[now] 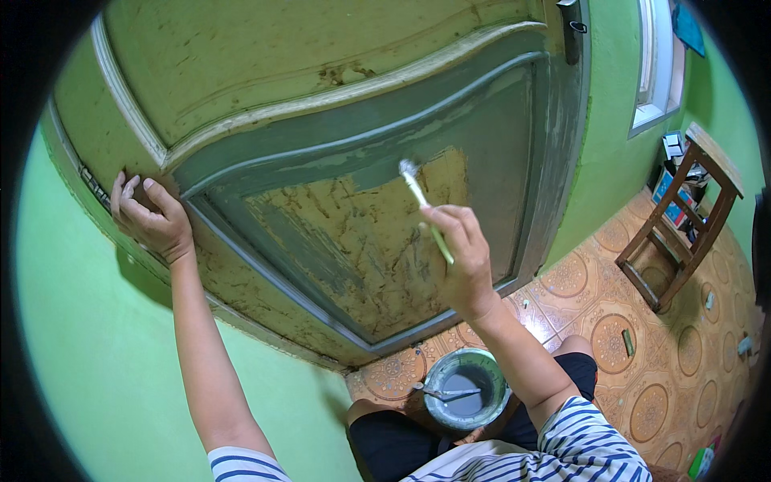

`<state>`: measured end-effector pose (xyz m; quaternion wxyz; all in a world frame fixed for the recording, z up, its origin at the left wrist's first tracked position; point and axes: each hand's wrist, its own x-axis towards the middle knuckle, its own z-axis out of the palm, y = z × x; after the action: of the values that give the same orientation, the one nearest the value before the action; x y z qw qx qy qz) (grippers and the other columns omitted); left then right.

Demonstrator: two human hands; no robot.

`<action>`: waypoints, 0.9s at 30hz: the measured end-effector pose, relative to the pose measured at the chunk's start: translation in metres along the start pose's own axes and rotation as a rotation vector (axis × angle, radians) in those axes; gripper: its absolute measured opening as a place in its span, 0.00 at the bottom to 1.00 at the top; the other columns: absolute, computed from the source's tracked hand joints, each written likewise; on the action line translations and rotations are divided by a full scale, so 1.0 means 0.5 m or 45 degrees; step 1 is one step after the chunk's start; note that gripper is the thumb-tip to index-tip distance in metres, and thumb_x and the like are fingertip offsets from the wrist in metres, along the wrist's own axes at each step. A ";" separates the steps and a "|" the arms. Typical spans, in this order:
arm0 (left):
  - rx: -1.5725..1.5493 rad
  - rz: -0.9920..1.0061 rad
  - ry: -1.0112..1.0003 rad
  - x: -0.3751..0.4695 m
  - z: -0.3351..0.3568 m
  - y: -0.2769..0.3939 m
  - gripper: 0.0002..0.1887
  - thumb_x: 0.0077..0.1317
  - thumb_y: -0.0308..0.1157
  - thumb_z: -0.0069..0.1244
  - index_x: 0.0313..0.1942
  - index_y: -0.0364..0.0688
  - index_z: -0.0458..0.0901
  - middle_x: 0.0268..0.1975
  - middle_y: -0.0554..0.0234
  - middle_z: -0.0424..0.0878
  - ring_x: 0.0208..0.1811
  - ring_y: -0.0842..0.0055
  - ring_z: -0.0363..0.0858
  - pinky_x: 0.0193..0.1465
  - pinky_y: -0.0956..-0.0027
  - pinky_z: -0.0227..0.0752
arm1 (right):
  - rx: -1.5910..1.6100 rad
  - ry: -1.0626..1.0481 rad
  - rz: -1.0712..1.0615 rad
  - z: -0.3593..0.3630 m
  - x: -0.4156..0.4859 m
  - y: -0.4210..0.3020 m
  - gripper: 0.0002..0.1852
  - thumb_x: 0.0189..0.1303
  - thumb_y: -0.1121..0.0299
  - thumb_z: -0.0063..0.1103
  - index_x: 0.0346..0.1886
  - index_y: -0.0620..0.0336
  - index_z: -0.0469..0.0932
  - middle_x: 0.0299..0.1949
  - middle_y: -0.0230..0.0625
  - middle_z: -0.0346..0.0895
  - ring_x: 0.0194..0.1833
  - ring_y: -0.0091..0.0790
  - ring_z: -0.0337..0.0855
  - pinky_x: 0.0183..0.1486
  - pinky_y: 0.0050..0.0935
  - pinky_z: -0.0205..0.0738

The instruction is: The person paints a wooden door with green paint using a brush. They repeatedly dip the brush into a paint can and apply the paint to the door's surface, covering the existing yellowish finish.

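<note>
My right hand grips a paintbrush by its pale handle. The brush's whitish bristles touch the lower panel of a wooden door, at the border between grey-green paint and a stained yellowish patch. Along the door's left edge, near a hinge, my left hand rests on the wood with fingers bent and apart, holding nothing. Between my knees sits a paint-smeared bucket of grey paint. A paint-coated tool, perhaps another brush or a stick, lies across its opening.
A wooden stool stands on the patterned tile floor to the right. Behind it are boxes and other items. Small scraps lie on the tiles. Green walls flank the door, whose handle is at upper right.
</note>
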<state>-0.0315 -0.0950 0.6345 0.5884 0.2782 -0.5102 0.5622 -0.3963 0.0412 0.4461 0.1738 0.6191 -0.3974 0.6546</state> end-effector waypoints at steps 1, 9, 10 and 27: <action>0.002 0.001 0.000 0.000 -0.002 -0.003 0.13 0.74 0.38 0.51 0.46 0.36 0.81 0.58 0.53 0.82 0.61 0.60 0.78 0.65 0.54 0.65 | 0.026 0.002 -0.002 -0.002 -0.008 -0.011 0.23 0.57 0.83 0.65 0.58 0.62 0.79 0.46 0.45 0.81 0.47 0.44 0.84 0.48 0.40 0.82; 0.033 0.039 0.011 0.002 0.002 -0.007 0.13 0.73 0.38 0.52 0.46 0.36 0.81 0.58 0.53 0.82 0.61 0.60 0.78 0.64 0.54 0.65 | -0.215 0.274 0.104 -0.013 0.008 0.035 0.17 0.62 0.80 0.63 0.56 0.63 0.79 0.44 0.46 0.79 0.45 0.45 0.84 0.45 0.39 0.81; 0.026 0.041 0.017 0.001 0.004 -0.006 0.13 0.73 0.38 0.52 0.46 0.36 0.81 0.58 0.53 0.82 0.61 0.60 0.78 0.64 0.54 0.65 | -0.260 0.211 0.014 -0.011 0.007 0.030 0.16 0.63 0.79 0.64 0.55 0.63 0.79 0.44 0.46 0.79 0.45 0.46 0.84 0.46 0.39 0.82; 0.055 0.047 -0.019 0.003 -0.005 -0.005 0.12 0.72 0.34 0.53 0.46 0.33 0.81 0.57 0.47 0.82 0.59 0.56 0.78 0.65 0.54 0.68 | 0.030 -0.005 -0.023 0.038 -0.017 -0.054 0.22 0.57 0.82 0.65 0.57 0.63 0.78 0.44 0.44 0.79 0.46 0.45 0.83 0.46 0.38 0.80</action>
<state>-0.0284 -0.0925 0.6358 0.5680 0.2857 -0.5074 0.5816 -0.3624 0.0464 0.4445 0.1715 0.6261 -0.3845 0.6564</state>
